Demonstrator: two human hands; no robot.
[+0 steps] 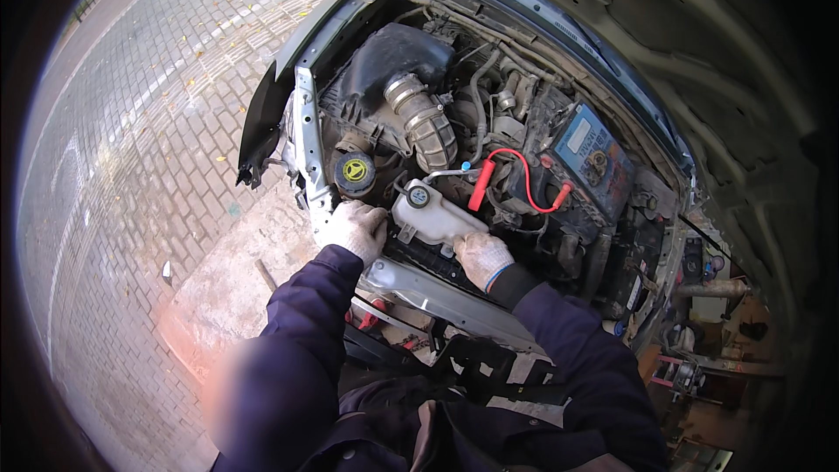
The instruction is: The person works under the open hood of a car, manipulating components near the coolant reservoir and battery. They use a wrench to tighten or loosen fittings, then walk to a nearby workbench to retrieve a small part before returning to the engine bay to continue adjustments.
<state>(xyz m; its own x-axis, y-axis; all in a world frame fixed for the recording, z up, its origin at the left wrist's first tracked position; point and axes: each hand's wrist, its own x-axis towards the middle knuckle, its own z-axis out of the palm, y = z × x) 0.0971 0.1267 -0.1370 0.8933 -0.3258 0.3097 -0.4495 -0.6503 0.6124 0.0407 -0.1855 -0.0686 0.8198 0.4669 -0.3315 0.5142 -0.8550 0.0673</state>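
Note:
A white plastic coolant reservoir with a dark round cap sits at the front of an open engine bay. My right hand, in a white knit glove, is closed at the reservoir's right end, fingertips against its near side. To the left of the reservoir, my left hand is gloved too, its fingers curled together over the front edge of the bay; whatever they pinch is hidden. Just beyond that hand stands a round black reservoir cap with a yellow steering-wheel symbol.
A red cable with a red handle runs to a blue-topped battery. Farther back are a black air filter housing and a ribbed intake hose. The raised hood overhangs the right side. Brick paving lies left.

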